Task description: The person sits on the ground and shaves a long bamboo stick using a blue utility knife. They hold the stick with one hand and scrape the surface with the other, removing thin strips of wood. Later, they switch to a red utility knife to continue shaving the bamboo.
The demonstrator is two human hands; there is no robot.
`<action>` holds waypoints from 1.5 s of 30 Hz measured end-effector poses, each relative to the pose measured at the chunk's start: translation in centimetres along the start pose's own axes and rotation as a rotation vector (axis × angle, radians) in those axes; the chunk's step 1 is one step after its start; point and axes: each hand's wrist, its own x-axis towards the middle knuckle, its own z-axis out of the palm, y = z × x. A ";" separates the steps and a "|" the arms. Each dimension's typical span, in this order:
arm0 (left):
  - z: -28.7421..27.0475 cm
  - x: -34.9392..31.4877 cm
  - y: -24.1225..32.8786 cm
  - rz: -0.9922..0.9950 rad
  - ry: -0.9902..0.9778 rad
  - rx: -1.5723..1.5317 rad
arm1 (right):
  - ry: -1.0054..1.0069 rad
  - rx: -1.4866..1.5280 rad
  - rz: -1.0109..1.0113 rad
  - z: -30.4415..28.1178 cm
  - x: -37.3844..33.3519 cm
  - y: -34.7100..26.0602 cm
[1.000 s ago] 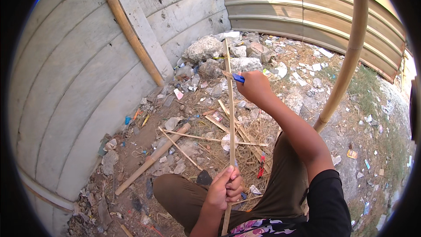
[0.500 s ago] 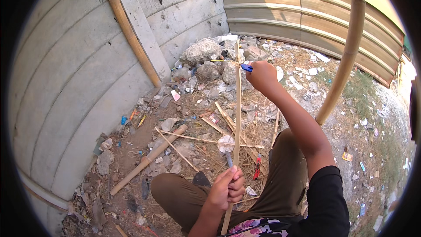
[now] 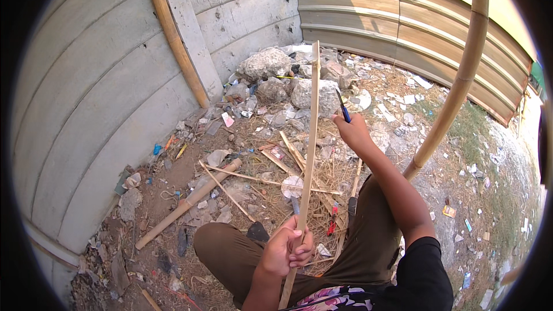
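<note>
The left hand [image 3: 288, 247] is gripping low between the 2 knees [image 3: 218, 245], its fingers curling inward, its forearm [image 3: 264, 288] rising from the lower edge. The right hand [image 3: 354, 131] is clenching farther forward, its arm [image 3: 393, 179] slanting outward and bending at the elbow [image 3: 421, 223].

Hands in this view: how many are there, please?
2: the left hand grips the long pale strip; the right hand holds the blue-handled knife, to the strip's right.

Grey panelled wall [image 3: 115, 75] noted at ten o'clock; pale boulder [image 3: 264, 63], twelve; ribbed fence [image 3: 426, 29], one to two.
</note>
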 end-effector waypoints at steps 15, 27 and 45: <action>0.0 0.0 -0.9 0.004 0.094 0.443 | -0.273 0.640 0.007 1.3 -5.8 -9.0; 1.9 -0.2 -2.4 0.099 -0.009 0.246 | 0.050 -0.513 -0.781 3.9 -18.1 -2.4; 1.3 -0.6 -2.7 0.156 -0.055 0.140 | 0.200 -0.604 -0.932 3.0 -13.2 -7.1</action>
